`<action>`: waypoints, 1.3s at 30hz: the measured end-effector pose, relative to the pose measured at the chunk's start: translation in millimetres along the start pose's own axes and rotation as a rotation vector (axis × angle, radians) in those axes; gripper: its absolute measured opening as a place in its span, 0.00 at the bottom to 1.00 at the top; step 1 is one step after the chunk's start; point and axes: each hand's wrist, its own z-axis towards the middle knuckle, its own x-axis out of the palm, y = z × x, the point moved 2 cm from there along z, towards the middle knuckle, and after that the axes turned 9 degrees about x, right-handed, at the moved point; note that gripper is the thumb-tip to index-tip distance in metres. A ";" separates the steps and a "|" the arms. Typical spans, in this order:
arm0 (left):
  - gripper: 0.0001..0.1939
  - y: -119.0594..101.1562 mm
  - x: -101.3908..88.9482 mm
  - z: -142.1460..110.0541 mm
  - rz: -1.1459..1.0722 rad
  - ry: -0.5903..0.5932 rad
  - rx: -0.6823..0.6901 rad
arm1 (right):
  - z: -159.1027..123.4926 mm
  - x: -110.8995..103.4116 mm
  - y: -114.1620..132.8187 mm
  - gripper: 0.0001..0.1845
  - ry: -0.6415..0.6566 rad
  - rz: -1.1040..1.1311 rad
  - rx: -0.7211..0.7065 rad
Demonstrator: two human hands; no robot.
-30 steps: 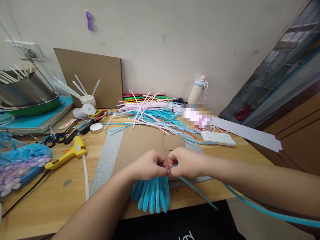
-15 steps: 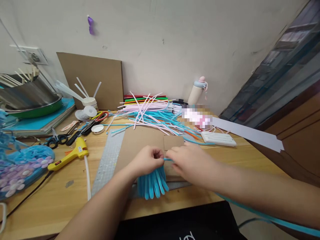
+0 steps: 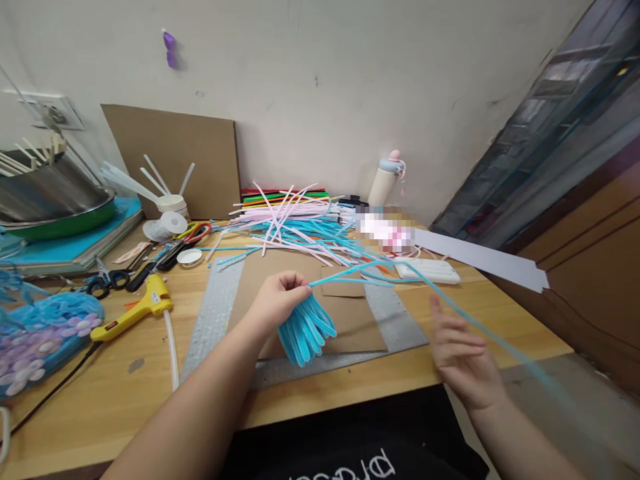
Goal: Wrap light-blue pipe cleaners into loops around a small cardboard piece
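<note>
My left hand (image 3: 284,297) pinches a bunch of looped light-blue pipe cleaners (image 3: 305,330) at its top, over the cardboard sheet (image 3: 350,327). From that pinch a long blue pipe cleaner strand (image 3: 345,272) runs to the right, bends, and slopes down past my right hand, blurred at its far end. My right hand (image 3: 463,357) is off the table's right front, fingers stretched out and holding nothing that I can see. The strand passes just above its fingertips. Under the cardboard lies a grey cutting mat (image 3: 210,320).
Behind the cardboard lies a pile of blue and pink pipe cleaners (image 3: 305,230). A yellow glue gun (image 3: 135,313), black scissors (image 3: 107,280) and a blue flowered piece (image 3: 55,327) are at the left. A white box (image 3: 430,271) and a bottle (image 3: 385,180) stand right.
My right hand has left the bunch and moved right and down, its fingers now stretched out. My left hand has risen slightly with the bunch, and the long strand now arcs above the table.
</note>
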 end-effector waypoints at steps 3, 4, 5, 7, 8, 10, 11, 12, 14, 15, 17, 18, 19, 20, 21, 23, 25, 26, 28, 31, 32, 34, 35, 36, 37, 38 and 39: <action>0.07 -0.4 0.0 0.3 0.055 0.005 0.050 | -15.5 5.0 -38.4 0.14 -0.359 0.008 0.189; 0.06 -0.9 -0.3 0.3 0.106 0.000 0.078 | -19.7 14.5 -44.7 0.13 -0.327 -0.055 0.299; 0.05 -1.6 -0.6 0.1 0.164 -0.005 0.109 | -23.1 26.6 -46.1 0.12 -0.263 -0.161 0.406; 0.03 -3.6 -0.3 -1.0 0.290 -0.003 0.179 | -23.9 53.6 -33.7 0.05 -0.165 -0.469 0.488; 0.03 -4.7 0.4 -1.7 0.350 0.002 0.216 | -19.2 66.7 -19.0 0.04 -0.195 -0.686 0.336; 0.03 -6.7 2.4 -3.3 0.453 0.014 0.287 | -1.3 92.2 15.2 0.07 -0.249 -1.006 -0.199; 0.03 -7.5 3.3 -3.9 0.496 0.015 0.321 | 11.3 101.8 28.3 0.10 -0.272 -1.147 -0.411; 0.03 -8.0 3.9 -4.3 0.533 0.011 0.350 | 26.4 108.2 37.1 0.12 -0.291 -1.310 -0.551; 0.03 -8.1 3.7 -4.6 0.588 -0.016 0.389 | 59.7 110.5 42.2 0.15 -0.316 -1.653 -0.588; 0.03 -7.5 2.8 -4.5 0.609 -0.040 0.395 | 74.3 107.7 40.6 0.16 -0.311 -1.772 -0.531; 0.03 -4.8 -0.7 -3.9 0.640 -0.115 0.364 | 92.8 98.0 33.7 0.13 -0.269 -1.861 -0.335; 0.03 -2.7 -3.1 -3.5 0.647 -0.160 0.327 | 95.7 92.5 30.3 0.11 -0.266 -1.847 -0.232; 0.03 -0.2 -5.5 -3.2 0.645 -0.203 0.281 | 94.8 87.4 27.5 0.11 -0.269 -1.810 -0.150; 0.04 2.3 -7.6 -2.7 0.631 -0.237 0.235 | 91.1 82.8 25.7 0.12 -0.279 -1.761 -0.099; 0.04 4.6 -9.4 -2.2 0.606 -0.259 0.197 | 85.9 78.5 24.2 0.13 -0.274 -1.710 -0.055; 0.05 7.8 -11.1 -1.0 0.526 -0.259 0.148 | 76.2 70.3 20.2 0.15 -0.190 -1.631 0.035; 0.06 8.5 -10.5 0.1 0.407 -0.204 0.112 | 72.7 62.2 14.2 0.16 -0.088 -1.578 0.128; 0.06 7.7 -9.4 0.3 0.338 -0.163 0.094 | 74.0 58.6 10.7 0.16 -0.067 -1.537 0.167; 0.06 3.7 -6.2 -0.5 0.220 -0.077 0.067 | 81.4 53.5 3.4 0.16 -0.105 -1.347 0.244; 0.06 -6.4 -0.6 -4.3 0.176 0.011 0.089 | 96.6 55.5 -7.1 0.17 -0.211 -0.776 0.362; 0.06 -9.7 1.2 -5.8 0.190 0.035 0.110 | 101.2 59.1 -9.8 0.17 -0.218 -0.606 0.375; 0.05 -14.8 4.4 -8.4 0.225 0.079 0.157 | 108.3 67.8 -13.5 0.16 -0.211 -0.404 0.374; 0.05 -16.4 5.6 -9.3 0.243 0.098 0.181 | 110.9 71.8 -15.0 0.16 -0.208 -0.360 0.371; 0.05 -17.3 6.5 -10.0 0.262 0.111 0.202 | 113.0 74.8 -16.4 0.15 -0.212 -0.335 0.370; 0.05 -17.5 7.0 -10.4 0.283 0.120 0.221 | 114.8 76.9 -17.9 0.15 -0.219 -0.320 0.372; 0.05 -17.2 7.3 -10.5 0.304 0.124 0.239 | 116.3 78.0 -19.3 0.15 -0.227 -0.311 0.372; 0.05 -16.6 7.5 -10.6 0.324 0.125 0.256 | 117.6 78.4 -20.6 0.14 -0.234 -0.306 0.372</action>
